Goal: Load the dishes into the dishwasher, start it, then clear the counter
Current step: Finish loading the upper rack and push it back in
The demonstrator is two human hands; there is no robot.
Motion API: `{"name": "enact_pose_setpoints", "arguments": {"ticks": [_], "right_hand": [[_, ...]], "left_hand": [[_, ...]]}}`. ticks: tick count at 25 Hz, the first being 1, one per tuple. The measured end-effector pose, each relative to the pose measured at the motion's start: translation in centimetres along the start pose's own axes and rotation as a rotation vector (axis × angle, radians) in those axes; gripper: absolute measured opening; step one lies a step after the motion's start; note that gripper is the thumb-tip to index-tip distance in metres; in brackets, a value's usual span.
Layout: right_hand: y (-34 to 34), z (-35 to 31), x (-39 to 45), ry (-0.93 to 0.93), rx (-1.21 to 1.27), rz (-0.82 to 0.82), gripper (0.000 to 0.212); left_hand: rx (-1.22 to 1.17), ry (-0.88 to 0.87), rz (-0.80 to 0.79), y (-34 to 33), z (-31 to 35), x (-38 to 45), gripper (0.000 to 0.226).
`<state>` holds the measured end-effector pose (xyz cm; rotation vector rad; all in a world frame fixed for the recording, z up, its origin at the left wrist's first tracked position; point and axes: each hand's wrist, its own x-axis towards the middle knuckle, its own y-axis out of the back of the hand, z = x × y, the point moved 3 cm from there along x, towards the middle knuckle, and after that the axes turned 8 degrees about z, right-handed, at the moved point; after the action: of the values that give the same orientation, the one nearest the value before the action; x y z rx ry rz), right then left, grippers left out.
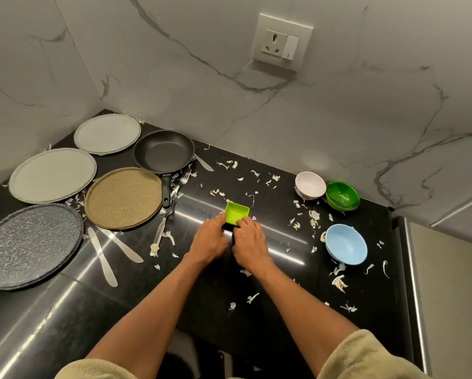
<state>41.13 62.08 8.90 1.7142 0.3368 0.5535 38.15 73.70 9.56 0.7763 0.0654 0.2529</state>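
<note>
— Head view, what do both hands hold?
— The left hand (211, 237) and the right hand (249, 242) meet at the centre of the black counter (256, 310), fingers curled round a lime-green square dish (237, 212). It seems to sit in a dark dish beneath, mostly hidden by the fingers.

— And the other dishes?
— At nine to eleven o'clock lie four plates: two pale grey plates (53, 175), a tan plate (123, 197) and a speckled dark plate (31, 244). A black frying pan (163, 151) sits at eleven o'clock, forks (172, 199) beside its handle. Two table knives (111, 251) lie crossed at eight o'clock.

— To the right?
— At two o'clock a white bowl (310, 184) touches a green bowl (342, 195); a light blue bowl (346, 244) stands at three o'clock. Pale peel scraps (338, 283) litter the counter.
</note>
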Motion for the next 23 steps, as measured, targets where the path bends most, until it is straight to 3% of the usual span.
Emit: {"name": "enact_pose_setpoints", "arguments": {"ticks": [6, 12, 17, 23], "right_hand": [[0.9, 1.1, 0.8, -0.037, 0.187, 0.237, 0.025], [2.3, 4.4, -0.3, -0.619, 0.865, 0.193, 0.027], [3.9, 6.8, -4.4, -1.033, 1.366, 0.199, 0.026], [5.5, 9.2, -11.9, -1.222, 1.691, 0.172, 0.022]], "left_hand": [[-0.265, 0.014, 0.089, 0.5, 0.9, 0.3, 0.06], [-0.324, 0.078, 0.101, -1.4, 1.3, -0.1, 0.076], [-0.268, -0.085, 0.038, -3.6, 3.5, -2.1, 0.084], [-0.326, -0.252, -0.015, -6.3, 7.2, -5.7, 0.075]]}}
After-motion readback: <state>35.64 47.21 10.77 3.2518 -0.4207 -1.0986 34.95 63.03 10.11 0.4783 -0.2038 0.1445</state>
